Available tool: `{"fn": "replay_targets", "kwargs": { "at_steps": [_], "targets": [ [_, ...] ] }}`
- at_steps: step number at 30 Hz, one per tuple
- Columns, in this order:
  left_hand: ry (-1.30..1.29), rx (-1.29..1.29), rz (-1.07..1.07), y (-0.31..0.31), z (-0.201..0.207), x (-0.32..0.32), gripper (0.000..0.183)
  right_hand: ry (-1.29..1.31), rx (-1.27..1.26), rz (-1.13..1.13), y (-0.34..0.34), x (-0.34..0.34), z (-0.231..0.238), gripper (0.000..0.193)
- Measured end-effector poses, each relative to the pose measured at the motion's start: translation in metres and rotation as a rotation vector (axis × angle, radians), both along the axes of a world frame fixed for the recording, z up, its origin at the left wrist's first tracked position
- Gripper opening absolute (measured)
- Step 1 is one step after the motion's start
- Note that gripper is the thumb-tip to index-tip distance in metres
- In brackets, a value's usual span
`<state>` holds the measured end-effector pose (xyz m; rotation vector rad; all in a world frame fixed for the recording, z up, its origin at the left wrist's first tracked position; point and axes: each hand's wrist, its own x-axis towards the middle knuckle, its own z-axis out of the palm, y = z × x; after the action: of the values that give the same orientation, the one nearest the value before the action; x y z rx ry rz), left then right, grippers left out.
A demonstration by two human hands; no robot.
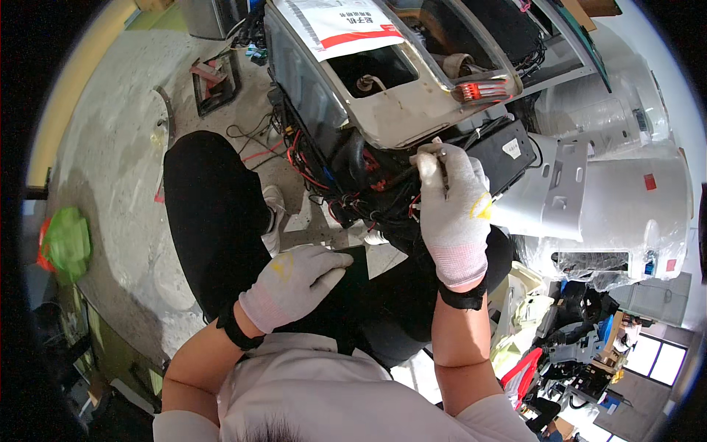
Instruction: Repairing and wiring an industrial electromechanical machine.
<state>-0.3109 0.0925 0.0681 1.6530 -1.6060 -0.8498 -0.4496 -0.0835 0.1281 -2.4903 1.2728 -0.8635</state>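
Note:
My right hand (455, 202), in a white knit glove, reaches to the near edge of a grey machine housing (398, 121). Its thumb and fingers are pinched together, and what they hold is too small or hidden to name. Right below and beside them hangs a tangle of dark and red cables (346, 180). My left hand (298, 283), gloved the same way, rests over my lap with fingers stretched and thumb apart, with nothing visible in it. On top of the housing lies a white and red printed sheet (342, 26). A black box (504, 155) sits to the right of my right hand.
Large white casings in clear plastic wrap (626, 199) stand at the right. On the floor at left lie a black frame with red parts (213, 81) and a green bag (68, 243). A metal bin (210, 18) stands at the back. Mixed parts pile up at the lower right.

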Motion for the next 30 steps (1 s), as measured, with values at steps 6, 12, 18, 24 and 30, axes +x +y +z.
{"fn": "replay_targets", "kwargs": {
  "at_steps": [6, 12, 18, 24, 30],
  "targets": [
    [-0.004, 0.074, -0.06, -0.002, 0.006, 0.004, 0.024, -0.456, -0.052, -0.003, 0.034, -0.012, 0.029, 0.01],
    [1.021, 0.453, -0.049, 0.003, 0.033, 0.012, 0.04, -0.084, -0.004, 0.736, 0.077, -0.047, 0.033, 0.024],
    [0.993, 0.673, 0.036, 0.005, 0.034, 0.009, 0.042, -0.082, 0.005, 0.798, 0.112, -0.045, -0.031, 0.03],
    [1.053, 0.564, 0.344, 0.0, 0.03, 0.004, 0.035, -0.07, 0.053, 0.635, 0.123, -0.053, -0.04, 0.03],
    [1.015, 0.541, 0.367, -0.003, 0.024, 0.006, 0.035, -0.098, 0.071, 0.495, 0.124, -0.065, -0.041, 0.032]
  ]
}}
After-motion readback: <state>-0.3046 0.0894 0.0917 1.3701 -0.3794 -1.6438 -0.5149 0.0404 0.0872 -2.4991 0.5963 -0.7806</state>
